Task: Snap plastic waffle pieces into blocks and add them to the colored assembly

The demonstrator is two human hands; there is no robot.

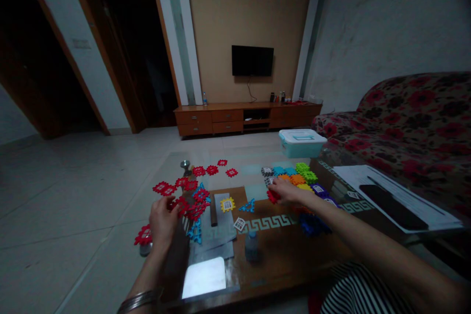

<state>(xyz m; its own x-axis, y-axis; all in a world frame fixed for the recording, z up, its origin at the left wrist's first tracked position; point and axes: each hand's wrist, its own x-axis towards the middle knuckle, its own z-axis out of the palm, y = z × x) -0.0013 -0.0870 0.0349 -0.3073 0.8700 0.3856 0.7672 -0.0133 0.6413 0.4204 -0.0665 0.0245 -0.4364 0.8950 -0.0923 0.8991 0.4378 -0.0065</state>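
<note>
My left hand (162,217) is at the left side of the glass table, fingers closed at the edge of a red plastic building tile (180,206). Around it lie several more red tiles (161,187) and some blue triangular pieces (196,232). Over to the right, my right hand (285,190) pinches a red building tile (273,196) beside the sorted tiles. Those include grey tiles (267,171), orange tiles (296,179), green tiles (310,176) and dark blue tiles (314,224). Between my hands are a yellow tile (227,204) and a blue triangle (248,205).
A small bottle (251,246) stands near the front edge, behind it a white window piece (239,224). A lidded teal box (302,143) sits at the far right. Papers with a black phone (393,206) lie right. Beyond are a floral sofa (415,108) and a TV cabinet (224,120).
</note>
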